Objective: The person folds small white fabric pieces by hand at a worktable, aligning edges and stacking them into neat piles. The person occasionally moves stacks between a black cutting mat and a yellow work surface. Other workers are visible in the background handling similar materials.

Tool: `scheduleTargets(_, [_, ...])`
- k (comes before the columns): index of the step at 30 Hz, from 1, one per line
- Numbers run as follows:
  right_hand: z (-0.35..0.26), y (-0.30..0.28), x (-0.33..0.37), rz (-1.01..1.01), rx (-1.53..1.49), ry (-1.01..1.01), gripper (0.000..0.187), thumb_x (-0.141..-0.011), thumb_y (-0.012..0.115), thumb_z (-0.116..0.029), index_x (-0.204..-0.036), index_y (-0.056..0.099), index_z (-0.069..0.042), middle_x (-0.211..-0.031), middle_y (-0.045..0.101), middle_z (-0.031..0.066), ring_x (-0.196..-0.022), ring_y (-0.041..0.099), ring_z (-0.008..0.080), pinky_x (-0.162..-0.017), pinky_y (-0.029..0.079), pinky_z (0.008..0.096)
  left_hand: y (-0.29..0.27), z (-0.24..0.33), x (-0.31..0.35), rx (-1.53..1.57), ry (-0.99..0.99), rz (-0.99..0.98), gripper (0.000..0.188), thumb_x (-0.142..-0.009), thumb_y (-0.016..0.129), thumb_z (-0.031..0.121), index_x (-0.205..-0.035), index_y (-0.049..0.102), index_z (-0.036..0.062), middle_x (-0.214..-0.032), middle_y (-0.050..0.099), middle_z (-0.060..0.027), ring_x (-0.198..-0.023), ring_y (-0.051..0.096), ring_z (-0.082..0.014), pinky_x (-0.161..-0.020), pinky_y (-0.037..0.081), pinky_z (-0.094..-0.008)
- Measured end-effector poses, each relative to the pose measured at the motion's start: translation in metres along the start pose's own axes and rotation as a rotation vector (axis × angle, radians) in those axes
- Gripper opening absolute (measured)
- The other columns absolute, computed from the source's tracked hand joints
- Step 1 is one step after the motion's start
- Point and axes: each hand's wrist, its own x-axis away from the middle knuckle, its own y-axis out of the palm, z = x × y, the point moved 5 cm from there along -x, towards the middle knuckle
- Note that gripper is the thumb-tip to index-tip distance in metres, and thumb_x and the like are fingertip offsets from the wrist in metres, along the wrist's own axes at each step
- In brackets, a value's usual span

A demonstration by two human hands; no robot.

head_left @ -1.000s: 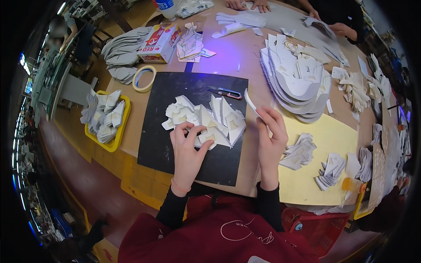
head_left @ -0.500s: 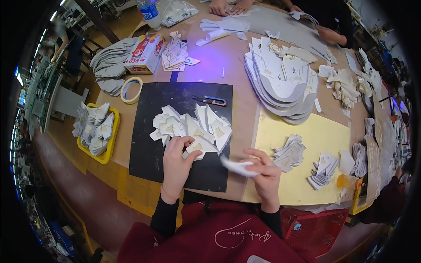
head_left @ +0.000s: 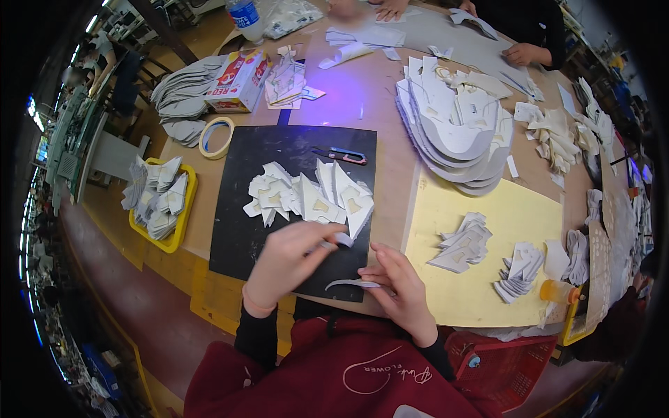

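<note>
My left hand (head_left: 293,256) is closed on a small white cut piece (head_left: 343,240), its edge sticking out past my fingertips. To its right, my right hand (head_left: 401,291) pinches a thin, curved grey-white cut piece (head_left: 346,283) seen edge-on. Both hands are over the front right part of a black mat (head_left: 244,244). Just beyond them lies a loose heap of white cut pieces (head_left: 275,193), some bearing beige patches. A pair of thread snips (head_left: 346,157) rests on the mat behind the heap.
Left of the mat stand a yellow basket (head_left: 189,209) of cut pieces and a tape roll (head_left: 217,138). On a yellow sheet (head_left: 446,299) at right lie two small stacks (head_left: 461,244) and an orange-capped bottle (head_left: 559,292). Large curved panels (head_left: 446,132) are stacked behind. Co-workers' hands (head_left: 526,54) work opposite.
My left hand has lifted a piece off the heap and come nearer to me. My right hand has moved left and down with its piece, closer to my left hand.
</note>
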Motion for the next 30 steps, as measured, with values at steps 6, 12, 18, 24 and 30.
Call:
scheduleTargets(6, [0.013,0.004,-0.001,0.142,0.362,-0.004,0.057,-0.079,0.072,0.009,-0.134,0.059,-0.002,-0.113,0.068,0.0148,-0.092,0.066,0.0279,-0.077,0.055,0.0368,0.041,0.023,-0.003,0.419,-0.134,-0.076,0.029,-0.082,0.073,0.0,-0.111,0.069,0.0002,-0.094,0.07,-0.0106,-0.08,0.071,-0.02,-0.072,0.055,-0.0281])
scheduleTargets(12, [0.01,-0.016,0.005,0.305,0.341,0.003,0.023,-0.079,0.073,0.005,-0.102,0.072,-0.002,-0.094,0.071,0.012,-0.086,0.064,0.0287,-0.074,0.052,0.0351,-0.003,-0.024,0.02,-0.096,-0.229,0.181,0.021,-0.082,0.075,0.007,-0.099,0.066,-0.0007,-0.098,0.063,-0.0109,-0.087,0.064,-0.0248,-0.076,0.051,-0.0329])
scheduleTargets(18, [0.015,-0.011,0.0,0.184,0.274,0.179,0.015,-0.088,0.068,0.001,-0.103,0.069,0.002,-0.096,0.07,0.013,-0.086,0.066,0.0236,-0.079,0.051,0.0313,-0.004,-0.043,0.037,-0.077,-0.218,-0.087,0.019,-0.082,0.073,0.006,-0.098,0.065,0.0004,-0.096,0.057,-0.0113,-0.094,0.058,-0.0301,-0.084,0.046,-0.0397])
scheduleTargets(24, [0.02,-0.014,0.005,0.171,0.176,0.22,0.016,-0.091,0.065,-0.002,-0.106,0.067,0.003,-0.096,0.069,0.0124,-0.088,0.067,0.0196,-0.08,0.051,0.0281,-0.019,-0.021,-0.011,-0.357,0.092,-0.098,0.013,-0.082,0.071,0.006,-0.09,0.061,0.0035,-0.119,0.057,-0.0107,-0.117,0.054,-0.0308,-0.103,0.043,-0.0444])
scheduleTargets(30, [0.025,-0.012,0.013,0.182,0.137,0.255,0.015,-0.089,0.068,-0.002,-0.104,0.069,0.001,-0.097,0.069,0.0138,-0.087,0.068,0.0267,-0.078,0.053,0.0324,-0.006,-0.035,-0.037,-0.451,0.202,-0.284,0.023,-0.079,0.071,0.005,-0.099,0.061,0.0067,-0.112,0.058,-0.0081,-0.116,0.055,-0.0286,-0.113,0.036,-0.0492])
